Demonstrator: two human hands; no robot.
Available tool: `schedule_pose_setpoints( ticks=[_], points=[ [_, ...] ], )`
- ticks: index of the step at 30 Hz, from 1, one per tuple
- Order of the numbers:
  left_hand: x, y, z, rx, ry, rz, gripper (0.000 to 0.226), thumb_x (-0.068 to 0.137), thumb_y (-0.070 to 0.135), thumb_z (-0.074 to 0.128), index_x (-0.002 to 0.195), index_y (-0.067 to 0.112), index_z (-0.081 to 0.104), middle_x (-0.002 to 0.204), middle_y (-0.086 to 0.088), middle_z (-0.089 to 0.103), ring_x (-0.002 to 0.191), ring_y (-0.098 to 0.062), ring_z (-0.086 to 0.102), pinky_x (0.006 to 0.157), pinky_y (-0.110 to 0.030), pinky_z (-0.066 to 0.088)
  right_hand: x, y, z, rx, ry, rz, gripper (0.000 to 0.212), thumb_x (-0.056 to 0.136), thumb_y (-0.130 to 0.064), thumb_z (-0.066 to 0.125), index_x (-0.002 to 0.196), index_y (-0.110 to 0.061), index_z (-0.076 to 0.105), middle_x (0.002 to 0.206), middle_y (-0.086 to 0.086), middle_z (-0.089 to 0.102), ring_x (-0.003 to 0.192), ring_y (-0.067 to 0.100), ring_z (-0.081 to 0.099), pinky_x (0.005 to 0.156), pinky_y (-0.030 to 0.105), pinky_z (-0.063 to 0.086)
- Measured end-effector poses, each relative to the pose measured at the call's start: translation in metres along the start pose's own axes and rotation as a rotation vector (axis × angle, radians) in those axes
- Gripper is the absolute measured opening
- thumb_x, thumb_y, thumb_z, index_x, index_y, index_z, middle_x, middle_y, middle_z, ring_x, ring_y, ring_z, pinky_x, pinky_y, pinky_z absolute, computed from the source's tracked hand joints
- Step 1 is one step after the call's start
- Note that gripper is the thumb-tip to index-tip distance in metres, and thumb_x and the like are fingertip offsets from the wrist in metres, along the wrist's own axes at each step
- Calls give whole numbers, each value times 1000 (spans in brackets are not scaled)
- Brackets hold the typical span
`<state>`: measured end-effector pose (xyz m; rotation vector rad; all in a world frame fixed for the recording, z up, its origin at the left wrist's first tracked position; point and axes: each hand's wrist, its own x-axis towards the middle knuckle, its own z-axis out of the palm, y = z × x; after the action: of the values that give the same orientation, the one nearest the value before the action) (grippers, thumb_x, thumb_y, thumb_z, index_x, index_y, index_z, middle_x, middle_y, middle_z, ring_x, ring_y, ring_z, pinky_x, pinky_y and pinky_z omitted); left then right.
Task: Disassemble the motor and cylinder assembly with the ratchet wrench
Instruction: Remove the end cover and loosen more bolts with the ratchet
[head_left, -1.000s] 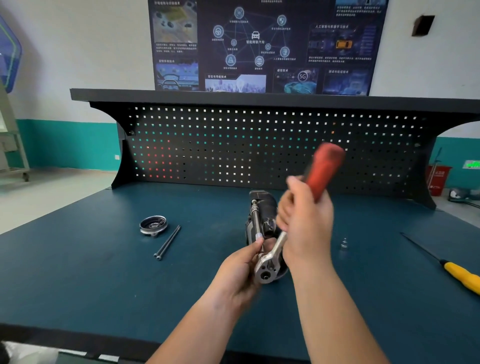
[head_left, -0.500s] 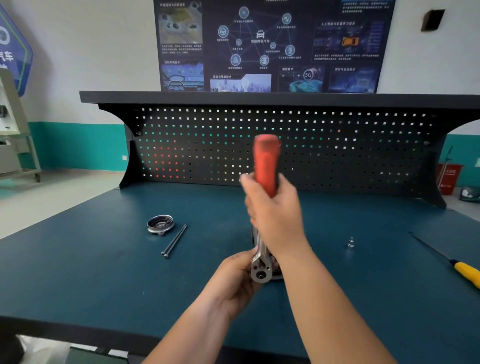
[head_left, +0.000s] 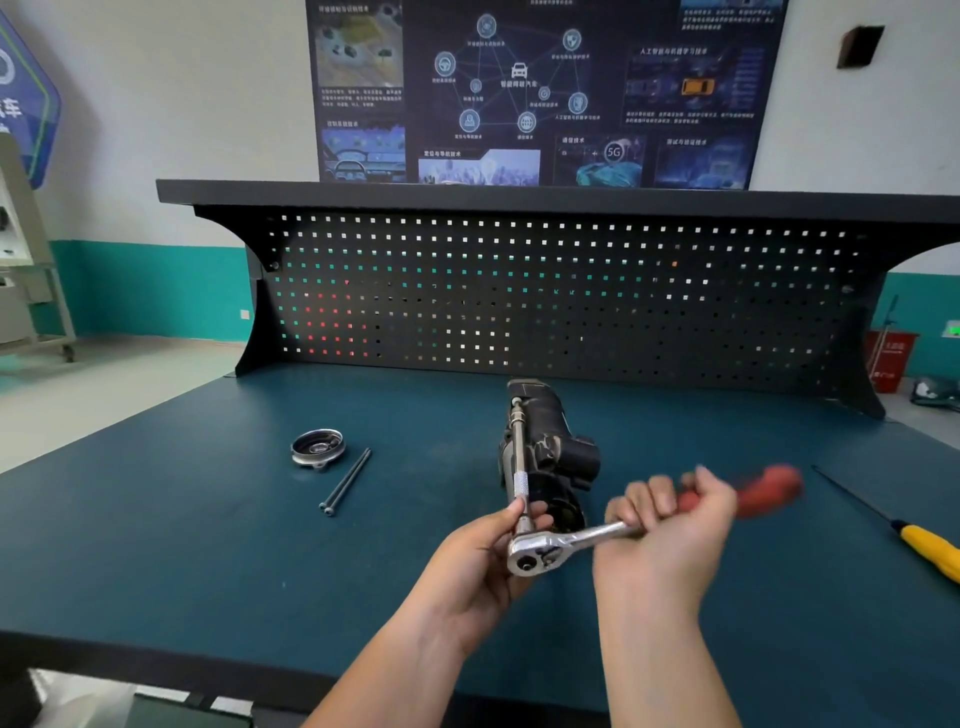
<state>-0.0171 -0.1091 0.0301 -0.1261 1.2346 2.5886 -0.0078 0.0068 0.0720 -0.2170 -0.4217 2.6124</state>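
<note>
- Between the fingers (head_left: 521, 512) of the left hand (head_left: 483, 566) is the near end of the extension bar (head_left: 519, 452). They pinch it just above the head of the ratchet wrench (head_left: 540, 553).
- The right hand (head_left: 670, 540) has its fingers curled closely round the wrench shaft. The red grip, blurred, comes out past them to the right.
- Just beyond the left fingers the motor and cylinder assembly (head_left: 550, 441) lies on the table (head_left: 208, 545). The bar runs along its left side to a fastener at the far end.
- Well to the left of the left fingers lie a round metal cap (head_left: 318, 447) and thin long bolts (head_left: 345, 480), so I judge that one part of the work is done.
- The fastener under the bar seems not yet out and the dark body is in one piece, so the separating remains.
- Far right of the right fingers lies a yellow screwdriver (head_left: 930, 551), which no hand touches.
</note>
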Motion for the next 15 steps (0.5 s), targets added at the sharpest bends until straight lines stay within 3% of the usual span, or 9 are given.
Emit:
schedule_pose_setpoints(
  ticks=[3,7,9,13,15],
  points=[
    [0,3,4,42,-37,-17,31,91,16,56,71,5,76,72,-7,71,56,-14,67,49,-20,55,-9,6,31,-273,-252,-149,25,89,-11,52,68,-19,40,42,-12,34,35,3,29,36,17,24],
    [1,9,9,205,-99,-10,30,92,5,49,73,6,72,71,-7,69,62,-16,66,56,-26,55,-26,26,67,-1032,-769,-386,21,81,-23,66,70,-22,49,43,-15,44,40,1,36,43,17,32],
    [2,13,12,242,-98,-22,17,90,3,49,86,5,66,75,-8,62,64,-18,58,61,-28,49,-33,42,79,-1279,-997,-402,27,83,-24,65,65,-22,45,44,-13,44,41,4,36,42,16,30],
    [7,17,8,154,-46,-53,10,91,4,51,85,7,58,75,-6,52,65,-14,47,63,-26,39,-39,59,92,-1463,-1152,-310,29,86,-27,61,65,-23,42,54,-9,43,47,10,39,48,24,32],
    [8,15,7,180,-36,-28,13,93,6,51,87,5,63,77,-9,63,67,-18,59,61,-28,51,-37,55,93,-1414,-1125,-291,29,86,-28,63,65,-22,44,48,-12,43,43,4,37,45,19,32]
  ],
)
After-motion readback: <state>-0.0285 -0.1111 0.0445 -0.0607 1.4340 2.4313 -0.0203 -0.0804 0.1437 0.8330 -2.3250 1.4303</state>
